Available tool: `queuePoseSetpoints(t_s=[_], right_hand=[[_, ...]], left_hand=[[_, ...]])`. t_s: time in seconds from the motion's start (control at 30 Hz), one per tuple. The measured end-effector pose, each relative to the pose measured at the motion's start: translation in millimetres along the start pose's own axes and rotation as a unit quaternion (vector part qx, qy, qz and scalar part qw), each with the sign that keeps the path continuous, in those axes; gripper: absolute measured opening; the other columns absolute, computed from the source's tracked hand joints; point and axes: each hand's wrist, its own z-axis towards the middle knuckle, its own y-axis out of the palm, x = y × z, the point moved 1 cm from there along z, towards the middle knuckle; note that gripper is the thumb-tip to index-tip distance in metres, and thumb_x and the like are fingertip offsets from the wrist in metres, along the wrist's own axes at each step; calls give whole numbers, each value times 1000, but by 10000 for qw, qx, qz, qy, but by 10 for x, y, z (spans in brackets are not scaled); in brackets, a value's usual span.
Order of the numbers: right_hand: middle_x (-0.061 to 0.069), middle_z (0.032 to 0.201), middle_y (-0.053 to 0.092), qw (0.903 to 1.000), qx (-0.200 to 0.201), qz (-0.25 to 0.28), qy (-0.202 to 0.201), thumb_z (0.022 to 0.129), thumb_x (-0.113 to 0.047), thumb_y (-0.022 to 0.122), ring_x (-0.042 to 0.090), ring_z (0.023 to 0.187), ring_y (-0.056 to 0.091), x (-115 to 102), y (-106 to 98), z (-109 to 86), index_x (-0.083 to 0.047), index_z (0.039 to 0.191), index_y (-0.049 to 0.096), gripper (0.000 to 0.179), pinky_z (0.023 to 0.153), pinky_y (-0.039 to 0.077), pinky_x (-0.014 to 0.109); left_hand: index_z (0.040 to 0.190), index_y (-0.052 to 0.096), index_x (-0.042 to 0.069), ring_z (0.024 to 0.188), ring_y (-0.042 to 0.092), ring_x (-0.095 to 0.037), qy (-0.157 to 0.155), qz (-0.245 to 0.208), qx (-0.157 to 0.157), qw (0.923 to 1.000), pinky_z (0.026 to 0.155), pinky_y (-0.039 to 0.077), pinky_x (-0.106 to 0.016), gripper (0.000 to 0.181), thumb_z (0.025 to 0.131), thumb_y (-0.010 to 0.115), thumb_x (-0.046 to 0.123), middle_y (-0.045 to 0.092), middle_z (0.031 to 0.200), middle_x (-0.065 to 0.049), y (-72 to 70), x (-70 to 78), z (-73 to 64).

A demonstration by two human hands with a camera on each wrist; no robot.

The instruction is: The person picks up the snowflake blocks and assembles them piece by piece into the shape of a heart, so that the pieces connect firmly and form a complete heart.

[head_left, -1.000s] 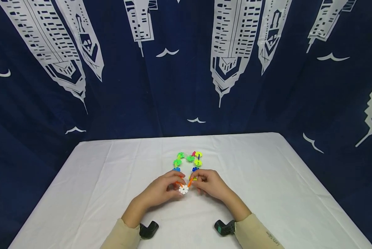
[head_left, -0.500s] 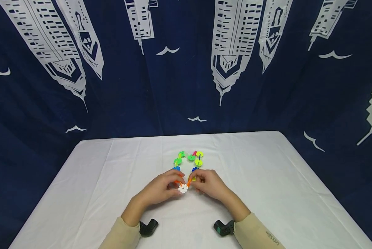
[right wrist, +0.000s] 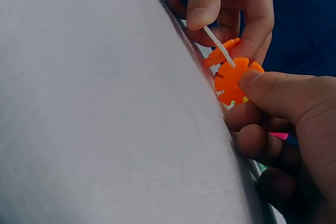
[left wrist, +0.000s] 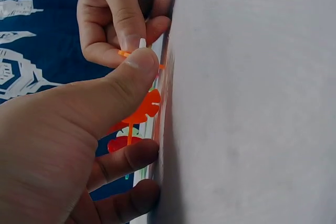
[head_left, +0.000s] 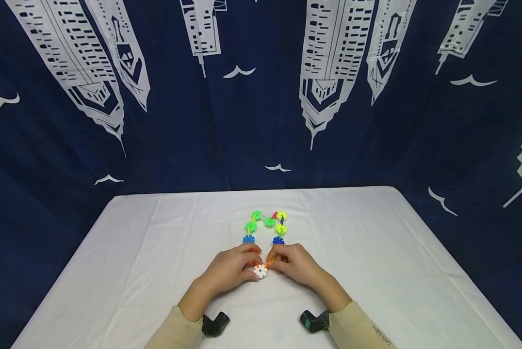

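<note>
My left hand [head_left: 232, 269] pinches a white notched snowflake disc [head_left: 260, 271] between thumb and fingers; the left wrist view shows it edge-on at the thumb tip. My right hand [head_left: 298, 264] pinches an orange snowflake disc [right wrist: 231, 83], whose edge meets the white disc [right wrist: 218, 45]. Behind the hands, linked discs form an arch on the table: a light blue disc [head_left: 249, 239] and green discs [head_left: 251, 227] at left, a dark blue disc [head_left: 278, 240] and yellow discs [head_left: 281, 229] at right. A red-orange disc [left wrist: 147, 106] hangs below the left thumb, partly hidden by it.
A white cloth covers the table [head_left: 374, 252], its far edge against a navy curtain [head_left: 252, 121] printed with white buildings and birds. Black wrist devices [head_left: 216, 324] sit at both sleeves, close over the cloth.
Both hands have shifted slightly toward the person, bringing the white and orange discs along. More of the dark blue disc shows behind the right hand. The head view has shifted a little.
</note>
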Motion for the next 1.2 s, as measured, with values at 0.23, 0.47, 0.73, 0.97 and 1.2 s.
queuePoseSetpoints(t_s=[0.23,0.47,0.73,0.97,1.2], right_hand=[[-4,64,60,9991,-86,417,34,92,-15,72,0,48,50,10,25,-3,-13,90,67,6,47,46,19],[1,65,61,9978,-156,638,109,93,-12,71,1,49,51,-1,32,3,-12,89,66,6,47,47,19],[1,66,61,9975,-231,668,68,92,-11,71,0,50,50,6,44,7,-13,88,65,7,47,47,18],[-1,65,60,9980,-224,575,-125,93,-12,70,-1,51,49,19,32,-7,-13,89,66,6,48,47,18],[-2,65,60,9978,-224,610,-149,93,-10,70,-2,51,49,26,40,4,-14,88,66,7,47,46,18]], left_hand=[[106,72,25,112,65,-7,116,7,172,9998,88,55,-29,29,83,78,41,63,126,13,41,-12,2],[108,73,22,113,65,-8,172,108,264,9994,88,56,-30,32,82,78,40,66,123,14,51,-3,2],[106,74,22,107,67,-7,279,152,377,9988,82,56,-28,32,80,79,41,67,119,13,58,-8,2],[104,75,25,106,66,-6,348,473,241,9980,76,55,-26,30,80,78,43,66,119,15,34,31,33],[101,74,26,103,67,-7,316,624,372,9969,68,54,-27,29,78,80,43,67,116,15,51,46,28]])
